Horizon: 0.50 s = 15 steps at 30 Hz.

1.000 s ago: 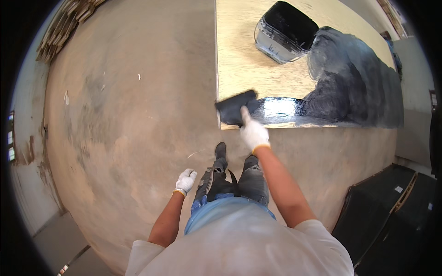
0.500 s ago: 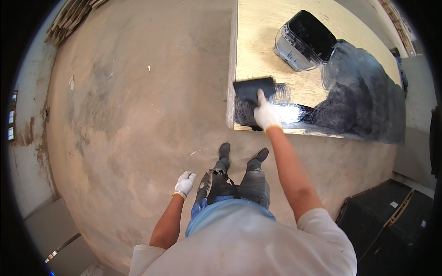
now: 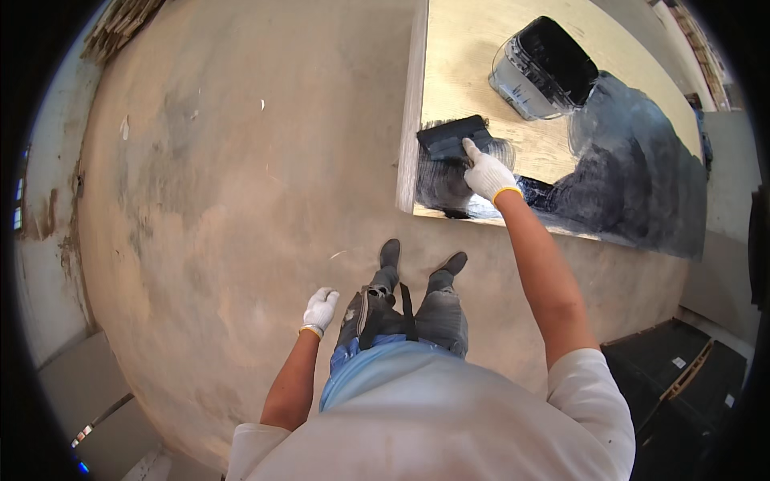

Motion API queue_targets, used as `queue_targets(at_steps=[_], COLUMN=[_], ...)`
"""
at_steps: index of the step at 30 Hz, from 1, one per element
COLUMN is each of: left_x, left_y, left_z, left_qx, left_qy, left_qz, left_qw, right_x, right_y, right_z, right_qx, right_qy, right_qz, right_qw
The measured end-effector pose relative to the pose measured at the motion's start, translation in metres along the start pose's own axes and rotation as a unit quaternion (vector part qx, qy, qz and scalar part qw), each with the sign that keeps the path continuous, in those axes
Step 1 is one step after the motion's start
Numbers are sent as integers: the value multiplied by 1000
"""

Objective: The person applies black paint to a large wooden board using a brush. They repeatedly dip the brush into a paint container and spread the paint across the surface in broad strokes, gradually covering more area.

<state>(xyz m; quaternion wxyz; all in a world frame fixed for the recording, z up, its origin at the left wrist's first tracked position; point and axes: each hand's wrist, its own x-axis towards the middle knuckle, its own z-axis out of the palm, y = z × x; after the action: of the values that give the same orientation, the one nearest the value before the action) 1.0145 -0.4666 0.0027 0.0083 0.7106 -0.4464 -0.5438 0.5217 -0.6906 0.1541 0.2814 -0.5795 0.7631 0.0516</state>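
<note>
A white knit glove with a yellow cuff covers my right hand [image 3: 491, 172], which is closed on a wide, flat black spreader [image 3: 453, 138]. One finger is stretched along the tool's back, and the handle is mostly hidden by the hand. The spreader rests slightly tilted on the pale wooden board [image 3: 457, 60], near its left edge. Streaky black coating [image 3: 622, 188] covers the board's near strip and right side. A square pail [image 3: 521, 84] with black insides stands on the board beyond my right hand. My gloved left hand [image 3: 321, 309] hangs beside my left leg, fingers curled together, nothing visible in it.
Concrete floor [image 3: 241, 200] with small scraps on it extends to the left and under my feet. Large dark wrapped panels [image 3: 674, 377] lie at the lower right. Stacked wooden strips [image 3: 120, 28] are at the far left, and grey boards [image 3: 88, 385] stand at the lower left.
My right hand has slid the spreader farther away from me, and its left end now tips lower. Dark streaks now show on the near side of it. My left hand stays low.
</note>
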Motion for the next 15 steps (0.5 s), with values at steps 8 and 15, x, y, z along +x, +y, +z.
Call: queue_targets(at_steps=[8, 15], left_x=[-16, -14], left_y=[11, 3], left_z=[14, 23], left_qx=[-6, -1], left_qy=[-17, -33], left_qz=[-13, -12], left_qw=[1000, 999], right_x=[-137, -137], right_y=[22, -29], right_z=[14, 40], right_qx=[-67, -21], right_qy=[-146, -136], right_qz=[52, 59], right_qw=[986, 989])
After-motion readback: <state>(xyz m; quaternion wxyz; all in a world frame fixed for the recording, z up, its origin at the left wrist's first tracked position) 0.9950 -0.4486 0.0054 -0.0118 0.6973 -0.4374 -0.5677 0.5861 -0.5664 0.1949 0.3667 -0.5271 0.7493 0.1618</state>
